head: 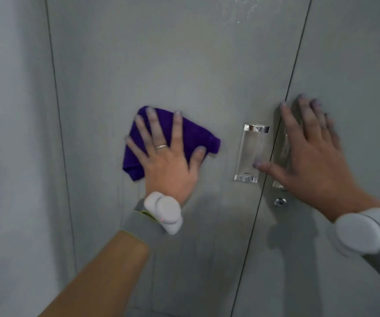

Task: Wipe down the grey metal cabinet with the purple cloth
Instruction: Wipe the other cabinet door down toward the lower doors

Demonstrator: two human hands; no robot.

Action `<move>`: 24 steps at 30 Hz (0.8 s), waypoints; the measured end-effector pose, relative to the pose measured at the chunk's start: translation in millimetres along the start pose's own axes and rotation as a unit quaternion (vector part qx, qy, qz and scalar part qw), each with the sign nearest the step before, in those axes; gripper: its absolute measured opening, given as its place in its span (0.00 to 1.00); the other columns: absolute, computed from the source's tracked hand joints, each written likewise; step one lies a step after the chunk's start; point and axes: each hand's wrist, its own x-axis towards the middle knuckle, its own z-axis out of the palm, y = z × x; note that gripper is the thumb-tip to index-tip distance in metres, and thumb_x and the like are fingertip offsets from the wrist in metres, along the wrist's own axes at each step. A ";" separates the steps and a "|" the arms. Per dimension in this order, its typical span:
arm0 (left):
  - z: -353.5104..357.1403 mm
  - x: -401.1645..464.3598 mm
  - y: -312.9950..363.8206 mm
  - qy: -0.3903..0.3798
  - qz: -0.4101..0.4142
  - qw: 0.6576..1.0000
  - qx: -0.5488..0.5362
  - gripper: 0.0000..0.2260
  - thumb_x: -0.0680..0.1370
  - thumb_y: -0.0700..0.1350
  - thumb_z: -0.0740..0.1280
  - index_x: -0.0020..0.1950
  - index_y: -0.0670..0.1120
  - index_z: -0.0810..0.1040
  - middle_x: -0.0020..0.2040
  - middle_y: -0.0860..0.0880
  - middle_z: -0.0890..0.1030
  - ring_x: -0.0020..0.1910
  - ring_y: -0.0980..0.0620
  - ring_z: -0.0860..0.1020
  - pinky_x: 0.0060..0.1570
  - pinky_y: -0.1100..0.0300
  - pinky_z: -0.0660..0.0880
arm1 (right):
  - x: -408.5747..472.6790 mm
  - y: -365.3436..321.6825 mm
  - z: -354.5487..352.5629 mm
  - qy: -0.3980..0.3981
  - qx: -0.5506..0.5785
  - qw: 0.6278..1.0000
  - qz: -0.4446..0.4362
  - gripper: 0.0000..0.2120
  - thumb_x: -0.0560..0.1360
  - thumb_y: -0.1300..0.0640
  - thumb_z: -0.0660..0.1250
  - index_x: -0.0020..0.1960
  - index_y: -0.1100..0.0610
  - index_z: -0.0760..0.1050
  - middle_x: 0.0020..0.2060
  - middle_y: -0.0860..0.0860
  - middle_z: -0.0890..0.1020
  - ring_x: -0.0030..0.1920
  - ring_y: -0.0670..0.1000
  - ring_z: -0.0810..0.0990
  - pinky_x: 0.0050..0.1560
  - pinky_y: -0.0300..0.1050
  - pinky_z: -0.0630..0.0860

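Note:
The grey metal cabinet (184, 65) fills the view, with two closed doors meeting at a dark seam. My left hand (168, 156) lies flat with fingers spread on the purple cloth (198, 136), pressing it against the left door. The cloth is folded and partly hidden under the hand. My right hand (310, 154) rests flat with fingers spread across the seam, mostly on the right door, holding nothing. It covers most of the right door's handle.
A chrome recessed handle (252, 154) sits on the left door beside the seam. A small round lock (280, 202) is on the right door below my right hand. A pale wall (12, 156) borders the cabinet on the left. White bands are on both wrists.

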 end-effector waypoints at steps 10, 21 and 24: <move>22.3 -31.0 44.6 0.037 0.148 0.988 -0.003 0.34 0.78 0.66 0.55 0.79 0.51 0.51 0.78 0.38 0.50 0.77 0.35 0.48 0.68 0.28 0.50 | -6.2 -16.2 -2.2 -0.058 -0.048 0.997 -0.034 0.60 0.57 0.23 0.58 0.79 0.55 0.48 0.78 0.59 0.54 0.78 0.59 0.49 0.76 0.56 0.46; -7.6 -20.3 -129.0 0.025 0.065 0.996 0.061 0.34 0.78 0.66 0.51 0.77 0.46 0.51 0.75 0.32 0.53 0.74 0.29 0.53 0.66 0.27 0.54 | 6.5 -65.1 26.1 -0.016 -0.021 1.000 0.009 0.53 0.65 0.23 0.53 0.79 0.55 0.48 0.78 0.59 0.51 0.78 0.58 0.47 0.75 0.48 0.38; -11.5 -21.2 -143.8 0.003 0.024 0.997 0.070 0.37 0.77 0.67 0.50 0.78 0.44 0.51 0.75 0.30 0.52 0.74 0.28 0.51 0.65 0.26 0.53 | 5.7 -62.6 29.7 -0.005 -0.022 1.000 -0.001 0.50 0.69 0.25 0.52 0.79 0.55 0.48 0.78 0.59 0.50 0.78 0.59 0.46 0.76 0.49 0.38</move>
